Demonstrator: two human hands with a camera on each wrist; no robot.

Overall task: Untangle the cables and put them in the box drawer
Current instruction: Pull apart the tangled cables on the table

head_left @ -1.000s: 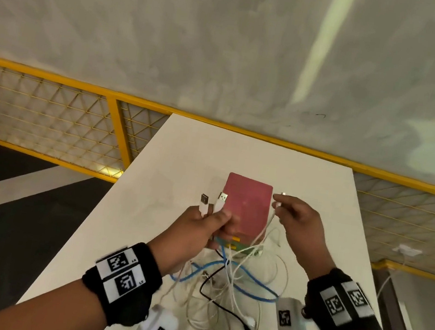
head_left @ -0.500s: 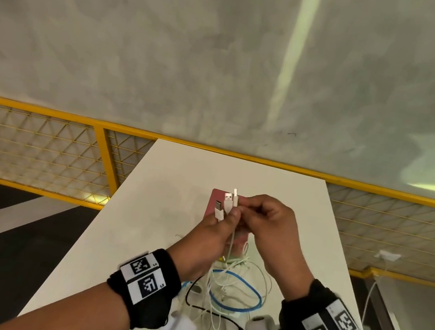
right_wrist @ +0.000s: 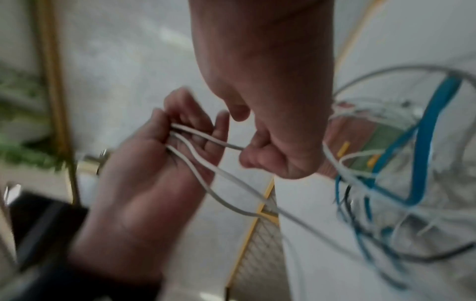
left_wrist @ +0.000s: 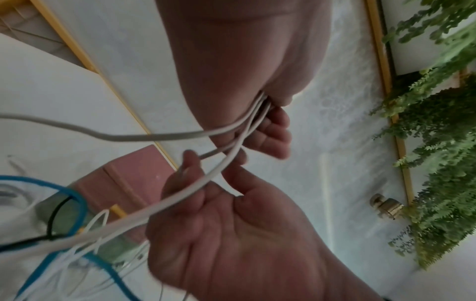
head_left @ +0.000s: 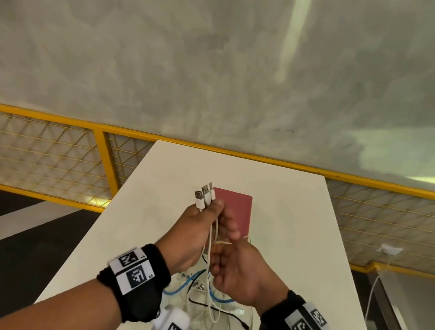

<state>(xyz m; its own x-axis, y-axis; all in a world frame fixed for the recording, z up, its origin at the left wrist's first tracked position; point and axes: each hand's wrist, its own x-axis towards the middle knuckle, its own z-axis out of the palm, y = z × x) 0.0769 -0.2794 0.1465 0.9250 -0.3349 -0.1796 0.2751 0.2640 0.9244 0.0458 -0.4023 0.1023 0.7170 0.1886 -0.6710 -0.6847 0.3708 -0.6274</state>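
Observation:
My left hand (head_left: 209, 212) is raised above the white table (head_left: 287, 219) and grips three white cables just below their plugs (head_left: 204, 195), which stick up from the fist. The cables (right_wrist: 195, 163) run down out of it. My right hand (head_left: 222, 263) is just below and pinches one white cable (right_wrist: 231, 145); another lies across its fingers (left_wrist: 195, 189). A loose tangle of white, blue and black cables (head_left: 202, 300) lies on the table beneath both hands. The pink box (head_left: 236, 211) stands behind the hands, its front hidden by them.
A yellow mesh railing (head_left: 40, 152) runs behind and along both sides of the narrow table, with a grey wall above. A wall socket with a white lead (head_left: 390, 250) is at the right. Green plants (left_wrist: 438, 142) hang past the railing.
My right hand has let go near the plugs and slid down the cables to below my left hand. My left hand now holds three plugs together, slightly higher.

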